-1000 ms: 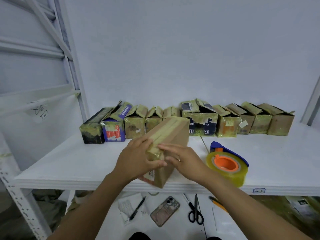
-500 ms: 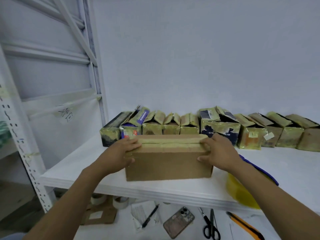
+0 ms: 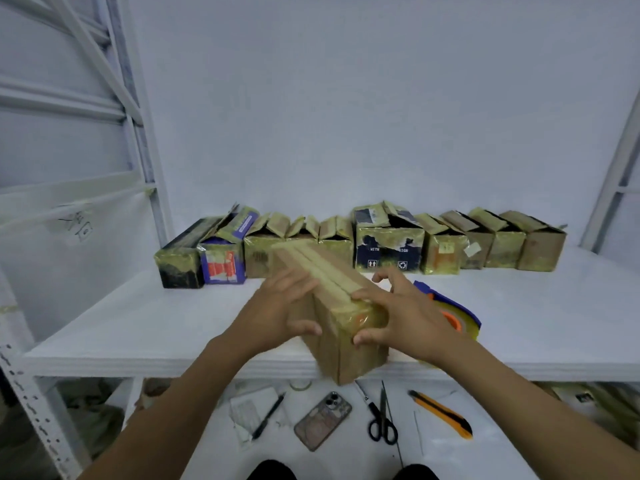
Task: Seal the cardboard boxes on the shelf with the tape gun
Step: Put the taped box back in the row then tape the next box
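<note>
Cardboard box [image 3: 329,282]: plain brown, long and narrow, flaps closed. Strip of yellowish clear tape down the middle of the top, full length, folded over the near end; glossy and wrinkled there. Slightly motion-blurred.

Position: on the white shelf [image 3: 138,323], at its front edge, about mid-width. Pokes out past that edge at the near end. Taped top facing up.

Orientation: long axis diagonal to the shelf's front edge. Near end toward the front and a little right, far end toward the back and left. Points at the row of boxes [image 3: 388,244] lined up along the back of the shelf, most with flaps standing up.

Left hand [image 3: 280,306]: fingers nearly straight and spread, laid flat over the box's left top edge, thumb down against the left side face. Pressing, not wrapped round.

Right hand [image 3: 408,313]: fingers bent, fingertips [image 3: 360,296] on the taped top at the near end, thumb pressed on the end face below. Near top corner pinched between them.

Tape gun [image 3: 460,313]: blue frame, orange hub, yellowish roll. On the shelf, just right of the box, largely hidden behind the right hand.

Below the shelf's front edge, on a lower white surface: pen [image 3: 268,415], phone [image 3: 322,421], scissors [image 3: 381,420], orange-and-black utility knife [image 3: 441,414].
</note>
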